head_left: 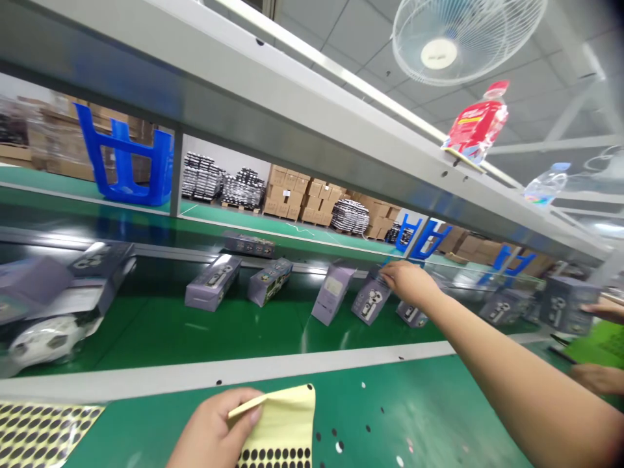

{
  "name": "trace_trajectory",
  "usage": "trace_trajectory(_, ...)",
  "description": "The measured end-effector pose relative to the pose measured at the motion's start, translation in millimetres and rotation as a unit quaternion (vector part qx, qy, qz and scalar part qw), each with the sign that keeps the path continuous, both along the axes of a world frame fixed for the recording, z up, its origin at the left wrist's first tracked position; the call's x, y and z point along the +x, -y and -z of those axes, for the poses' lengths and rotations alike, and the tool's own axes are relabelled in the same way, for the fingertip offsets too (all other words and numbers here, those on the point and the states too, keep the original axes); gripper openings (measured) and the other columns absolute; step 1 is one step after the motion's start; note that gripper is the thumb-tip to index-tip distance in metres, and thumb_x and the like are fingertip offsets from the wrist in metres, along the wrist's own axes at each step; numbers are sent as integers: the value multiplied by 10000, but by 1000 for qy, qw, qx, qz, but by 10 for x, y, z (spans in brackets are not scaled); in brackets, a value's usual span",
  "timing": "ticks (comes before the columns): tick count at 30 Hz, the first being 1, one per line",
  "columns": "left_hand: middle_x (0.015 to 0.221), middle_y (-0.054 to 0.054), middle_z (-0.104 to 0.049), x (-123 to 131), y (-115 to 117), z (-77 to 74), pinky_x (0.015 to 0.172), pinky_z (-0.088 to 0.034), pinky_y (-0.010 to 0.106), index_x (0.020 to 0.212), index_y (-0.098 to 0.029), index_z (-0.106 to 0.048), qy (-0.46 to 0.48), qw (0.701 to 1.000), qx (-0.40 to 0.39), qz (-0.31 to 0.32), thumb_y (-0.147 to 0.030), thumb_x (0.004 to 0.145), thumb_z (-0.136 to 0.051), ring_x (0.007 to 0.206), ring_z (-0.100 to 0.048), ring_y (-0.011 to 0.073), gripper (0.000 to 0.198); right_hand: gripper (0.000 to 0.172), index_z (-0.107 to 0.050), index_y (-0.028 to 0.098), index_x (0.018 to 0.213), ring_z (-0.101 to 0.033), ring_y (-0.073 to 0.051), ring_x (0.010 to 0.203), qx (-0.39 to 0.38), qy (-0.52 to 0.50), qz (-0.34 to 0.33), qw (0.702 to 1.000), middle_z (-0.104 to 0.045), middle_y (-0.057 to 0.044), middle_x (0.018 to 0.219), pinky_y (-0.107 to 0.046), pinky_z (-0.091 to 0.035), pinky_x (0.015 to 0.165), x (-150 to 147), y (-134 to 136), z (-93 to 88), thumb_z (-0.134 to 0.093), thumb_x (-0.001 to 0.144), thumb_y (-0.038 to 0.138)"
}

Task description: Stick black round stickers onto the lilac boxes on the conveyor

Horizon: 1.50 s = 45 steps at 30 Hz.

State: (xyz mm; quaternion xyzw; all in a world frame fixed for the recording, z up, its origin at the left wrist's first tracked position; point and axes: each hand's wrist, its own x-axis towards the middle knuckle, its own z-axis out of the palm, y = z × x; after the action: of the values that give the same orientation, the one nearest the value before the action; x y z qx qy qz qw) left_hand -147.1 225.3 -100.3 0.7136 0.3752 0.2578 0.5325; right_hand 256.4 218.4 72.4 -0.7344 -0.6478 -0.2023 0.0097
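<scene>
My right hand (409, 283) reaches across the green conveyor belt (195, 331), fingers closed on the top corner of a tilted grey-lilac earbud box (370, 299). Several similar boxes (212, 283) stand leaning along the belt. Low at the front, my left hand (214, 429) pinches a sheet of black round stickers on yellow backing (277, 422), one corner peeled up. A second sticker sheet (39, 435) lies on the bench at the far left. Loose black and white dots (336, 435) are scattered on the green bench top.
A co-worker's hands (597, 380) work at the right edge by a green sheet. A white rail (219, 370) separates belt and bench. A grey shelf beam (244, 110) runs overhead, bearing a red bag and a bottle. Blue stools and cartons stand beyond the line.
</scene>
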Motion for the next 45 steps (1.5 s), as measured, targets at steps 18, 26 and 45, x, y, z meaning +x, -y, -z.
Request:
trace_trajectory(18,693,-7,-553,50,-49,-59,601,-338,211,753,-166,-645,69,997,-35,-9,-321,860,-532,664,-452,149,220,232,-727,223,879,-624,-146,766,-171,-313,-250,900,-715,11,826,-250,-464,708,-1665,562,781,-517,867,125)
trace_trajectory(26,693,-9,-559,-23,-27,-54,601,-332,209,772,-172,-665,68,997,-45,-2,-338,865,-524,660,-452,147,236,178,-726,219,854,-628,-152,762,-172,-329,-237,898,-717,7,818,-258,-467,711,-1727,554,807,-557,864,165)
trace_trajectory(45,689,-12,-562,-29,-56,-68,626,-348,227,807,-161,-677,83,995,-60,-4,-274,811,-557,662,-469,145,165,57,-667,211,768,-608,-134,740,-114,-358,-180,909,-672,22,785,-247,-433,698,-1739,549,938,-674,822,226)
